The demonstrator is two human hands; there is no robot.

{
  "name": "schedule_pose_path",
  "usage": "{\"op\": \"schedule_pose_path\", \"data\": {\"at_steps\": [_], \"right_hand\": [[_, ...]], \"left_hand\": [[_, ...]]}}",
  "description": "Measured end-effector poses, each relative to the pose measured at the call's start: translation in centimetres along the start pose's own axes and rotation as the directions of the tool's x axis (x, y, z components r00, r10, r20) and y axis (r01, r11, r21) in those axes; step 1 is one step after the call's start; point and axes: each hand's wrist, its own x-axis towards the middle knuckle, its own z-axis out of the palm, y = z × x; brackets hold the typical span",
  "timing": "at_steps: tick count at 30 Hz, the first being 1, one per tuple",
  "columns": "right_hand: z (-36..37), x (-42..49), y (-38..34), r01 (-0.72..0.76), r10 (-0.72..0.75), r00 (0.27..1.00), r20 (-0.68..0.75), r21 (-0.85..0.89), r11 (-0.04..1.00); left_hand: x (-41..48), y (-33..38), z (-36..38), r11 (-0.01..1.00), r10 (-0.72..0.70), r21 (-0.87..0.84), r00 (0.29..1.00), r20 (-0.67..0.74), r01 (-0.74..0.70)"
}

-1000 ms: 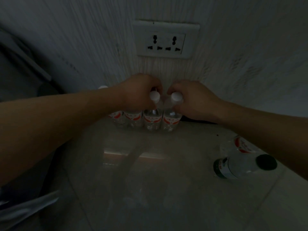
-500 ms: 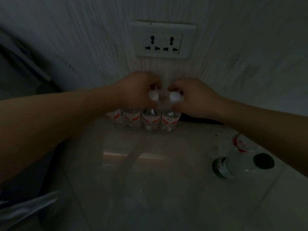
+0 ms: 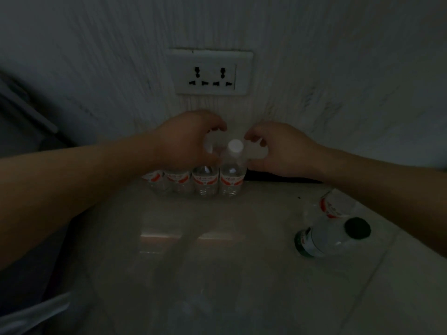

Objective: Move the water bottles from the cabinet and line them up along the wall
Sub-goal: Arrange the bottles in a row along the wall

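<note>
Head view.
A: We log four red-labelled water bottles (image 3: pixel 179 179) upright, side by side and touching, at the floor's (image 3: pixel 217 274) far edge against the wall (image 3: pixel 338 68), below the socket plate (image 3: pixel 210 72). Why there?
B: We judge the wall serves as the straight-edge. Packing them shoulder to shoulder keeps the line tidy.
A: Hands?
B: Left hand (image 3: pixel 191 143) curls over the top of the second bottle from the right (image 3: pixel 205 183). Whether it grips or only cups, we cannot tell. Right hand (image 3: pixel 280 151) sits just beside the rightmost bottle (image 3: pixel 231 176), fingers loosely curled, holding nothing. The white cap (image 3: pixel 235 145) stands free. We read this as aligning the row.
A: Counts?
B: Row: four, the leftmost partly hidden by the left forearm, so more may sit behind it. Near the floor's right edge, well apart from the row: one more red-labelled bottle (image 3: pixel 330 209), partly under the right forearm, and one green-labelled bottle (image 3: pixel 321 240) with a dark cap. Upright or tipped is unclear. Totals: six bottles, two hands, one plate with two outlets.
A: We note those two are not yet lined up.
</note>
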Motion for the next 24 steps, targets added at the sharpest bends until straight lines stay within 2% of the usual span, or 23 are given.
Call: {"op": "schedule_pose_path", "data": {"at_steps": [6,13,19,24], "right_hand": [[-0.9,-1.8,1.8,-0.035,0.037,0.999,0.039,-0.054,0.998],[-2.7,-5.7,5.1,-0.112,0.114,0.991,0.076,-0.031,0.993],[-4.1,-9.3,8.6,-0.219,0.224,0.972,0.074,-0.061,0.974],[-4.3,-11.5,10.3,-0.236,0.240,0.969,0.052,-0.084,0.968]], "left_hand": [[0.6,2.5,0.4,0.997,0.082,0.009,0.997,0.007,-0.082],[2.2,6.2,1.8,0.983,0.181,-0.035,0.982,0.052,-0.179],[3.5,10.5,4.1,0.949,0.305,-0.127,0.944,0.126,-0.290],[4.6,13.9,5.9,0.914,0.397,-0.164,0.902,0.168,-0.371]]}}
